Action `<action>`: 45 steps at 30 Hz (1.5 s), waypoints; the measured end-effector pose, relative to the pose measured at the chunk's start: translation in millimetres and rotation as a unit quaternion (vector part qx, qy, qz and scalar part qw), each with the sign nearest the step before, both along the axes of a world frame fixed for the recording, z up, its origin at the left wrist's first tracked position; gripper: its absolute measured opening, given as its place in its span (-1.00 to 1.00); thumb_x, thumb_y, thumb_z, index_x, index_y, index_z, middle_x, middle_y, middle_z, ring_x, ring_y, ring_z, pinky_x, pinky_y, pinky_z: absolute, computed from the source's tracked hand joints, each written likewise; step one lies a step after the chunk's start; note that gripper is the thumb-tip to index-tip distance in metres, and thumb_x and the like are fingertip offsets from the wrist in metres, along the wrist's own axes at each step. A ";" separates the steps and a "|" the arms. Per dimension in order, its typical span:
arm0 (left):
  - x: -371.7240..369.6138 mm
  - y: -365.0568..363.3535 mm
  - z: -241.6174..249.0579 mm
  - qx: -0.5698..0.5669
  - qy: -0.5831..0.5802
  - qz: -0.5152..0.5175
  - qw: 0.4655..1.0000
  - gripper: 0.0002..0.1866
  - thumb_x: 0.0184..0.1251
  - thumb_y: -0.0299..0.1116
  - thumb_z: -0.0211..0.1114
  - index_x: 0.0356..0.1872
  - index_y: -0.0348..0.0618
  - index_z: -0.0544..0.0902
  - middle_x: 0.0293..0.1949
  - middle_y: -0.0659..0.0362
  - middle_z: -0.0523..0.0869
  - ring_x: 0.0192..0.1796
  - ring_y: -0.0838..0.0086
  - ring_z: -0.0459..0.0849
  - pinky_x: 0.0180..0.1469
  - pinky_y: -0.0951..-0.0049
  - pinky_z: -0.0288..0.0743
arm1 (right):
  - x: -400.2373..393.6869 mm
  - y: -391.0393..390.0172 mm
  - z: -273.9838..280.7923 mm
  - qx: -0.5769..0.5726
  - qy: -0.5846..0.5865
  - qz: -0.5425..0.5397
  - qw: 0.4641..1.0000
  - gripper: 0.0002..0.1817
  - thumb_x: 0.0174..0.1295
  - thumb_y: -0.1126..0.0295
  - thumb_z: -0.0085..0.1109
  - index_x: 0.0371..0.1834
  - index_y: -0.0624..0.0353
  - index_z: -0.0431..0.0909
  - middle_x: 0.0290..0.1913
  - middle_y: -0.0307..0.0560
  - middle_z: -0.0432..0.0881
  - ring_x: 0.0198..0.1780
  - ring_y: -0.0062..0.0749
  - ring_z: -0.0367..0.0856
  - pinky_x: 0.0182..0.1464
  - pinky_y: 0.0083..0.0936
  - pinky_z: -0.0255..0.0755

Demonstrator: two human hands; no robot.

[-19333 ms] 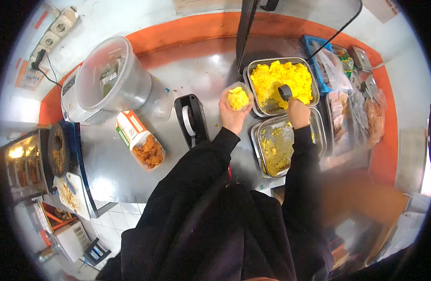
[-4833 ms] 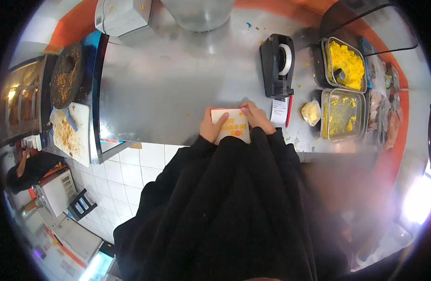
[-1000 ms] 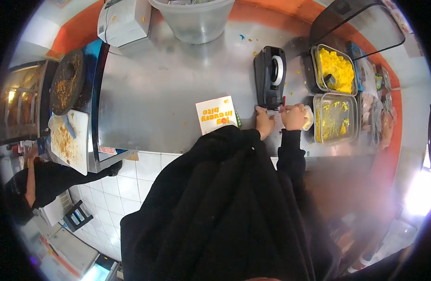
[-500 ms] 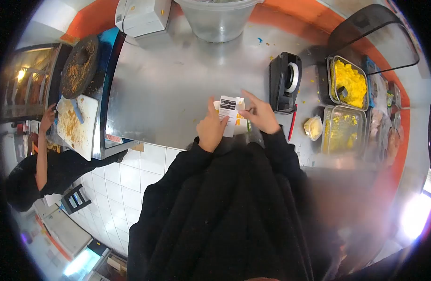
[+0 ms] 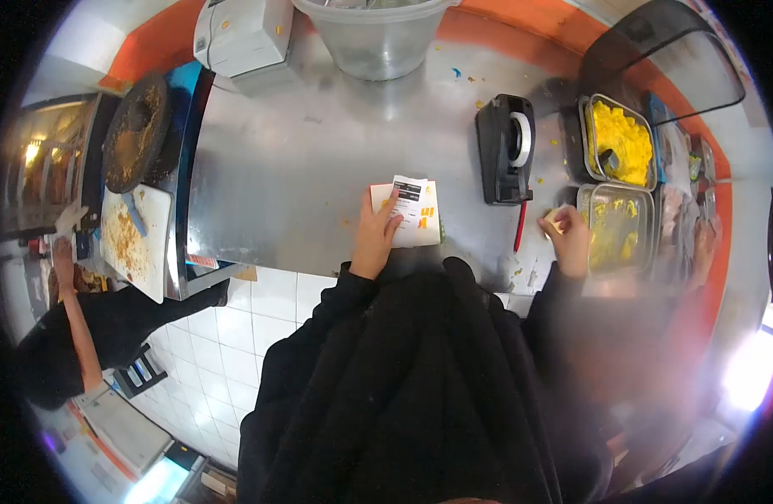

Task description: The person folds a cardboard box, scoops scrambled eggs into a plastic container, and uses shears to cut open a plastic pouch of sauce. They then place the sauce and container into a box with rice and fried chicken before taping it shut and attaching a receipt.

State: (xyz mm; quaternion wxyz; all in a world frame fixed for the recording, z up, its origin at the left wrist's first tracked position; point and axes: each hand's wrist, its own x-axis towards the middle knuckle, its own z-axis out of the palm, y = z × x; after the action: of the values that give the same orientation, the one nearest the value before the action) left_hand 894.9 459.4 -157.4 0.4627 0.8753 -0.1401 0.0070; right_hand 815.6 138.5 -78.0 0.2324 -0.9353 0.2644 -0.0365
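Observation:
A white printed slip (image 5: 410,190) lies over a white box with orange print (image 5: 426,227) near the steel table's front edge. My left hand (image 5: 376,235) rests on the box's left side, thumb and forefinger apart, and holds box and slip. Off to the right, my right hand (image 5: 568,239) has its fingers closed round a small pale container, mostly covered by the fingers. Beside that hand is a clear tray with yellow bits (image 5: 613,227). Between the hands lies a red pen (image 5: 521,225), just below the black tape dispenser (image 5: 505,151).
A tray of yellow food (image 5: 626,143) stands at the right, a clear tub (image 5: 371,42) and a white printer (image 5: 243,35) at the back. At the left, a person in black (image 5: 84,336) reaches near a cutting board (image 5: 134,239) and stone mortar (image 5: 137,130).
My right hand has left the slip, moved right and closed on the small pale container. My left hand has shifted slightly, showing more of the box. The other person's arm has moved.

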 end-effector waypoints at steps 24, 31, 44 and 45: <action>9.6 2.8 -11.9 -0.057 0.179 -0.119 0.975 -0.41 0.26 -0.12 0.07 0.19 -0.31 0.23 0.13 -0.11 0.35 0.14 0.18 0.35 0.15 0.34 0.21 | -12.8 64.1 28.6 0.098 -0.132 0.200 0.966 -0.09 -0.44 0.30 0.41 0.14 0.17 0.21 -0.04 0.07 0.35 0.06 0.00 0.26 0.11 -0.21 0.17; 10.8 5.3 -25.2 -0.357 0.379 -0.115 0.846 -0.40 0.37 0.02 -0.21 0.26 -0.21 0.17 0.22 0.07 0.27 0.25 0.36 0.22 0.26 0.36 0.07 | 30.4 170.9 -11.3 -0.046 -0.018 0.254 0.966 0.11 -0.22 -0.14 0.29 0.34 0.18 -0.08 0.21 0.34 0.09 0.21 0.24 0.06 0.17 0.09 0.03; -125.8 -95.6 22.7 -0.214 0.423 -0.272 0.837 -0.34 0.24 -0.16 0.12 0.20 -0.35 0.06 0.12 0.00 0.27 0.15 0.38 0.32 0.12 0.42 0.28 | -167.0 122.8 -3.3 0.427 -0.304 -0.012 0.851 -0.15 -0.13 -0.04 0.31 0.16 0.23 0.20 0.07 0.04 0.34 0.14 -0.20 0.29 0.16 -0.38 0.16; -156.3 -114.9 27.3 -0.198 0.431 -0.309 0.825 -0.33 0.24 -0.16 0.13 0.21 -0.35 0.05 0.12 0.00 0.27 0.15 0.38 0.32 0.12 0.42 0.28 | -203.7 115.8 -11.9 0.415 -0.311 -0.080 0.851 -0.13 -0.14 -0.01 0.34 0.17 0.26 0.17 0.09 0.06 0.31 0.16 -0.20 0.27 0.18 -0.40 0.14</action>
State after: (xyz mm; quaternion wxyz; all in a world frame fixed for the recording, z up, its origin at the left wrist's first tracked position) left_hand 738.6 344.5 -130.1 0.6175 0.5898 -0.1852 -0.4864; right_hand 611.9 254.4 -89.9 0.6655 -0.6673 0.2425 -0.2301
